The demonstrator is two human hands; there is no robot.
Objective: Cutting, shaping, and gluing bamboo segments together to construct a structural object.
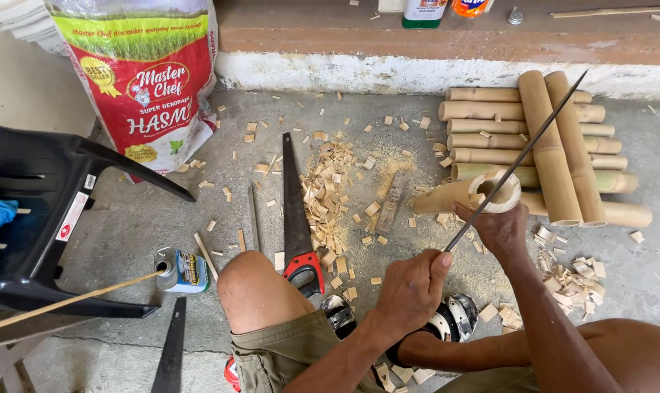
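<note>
My left hand (410, 291) is closed around the lower end of a long thin metal rod (541, 131), which slants up and to the right. The rod crosses the open mouth of a short bamboo tube (446, 195). My right hand (501, 229) grips that tube just below its open end and holds it tilted above the concrete floor. Whether the rod touches the rim or only passes over it cannot be told. Behind the tube lies a stack of cut bamboo lengths (526, 138).
A red-handled hand saw (295, 211) lies on the floor among bamboo chips (330, 189), with a flat metal tool (389, 204) beside it. At left are a printed sack (148, 80), a black plastic chair (46, 211), a small can (181, 271), a thin stick (68, 298) and a dark blade (171, 349).
</note>
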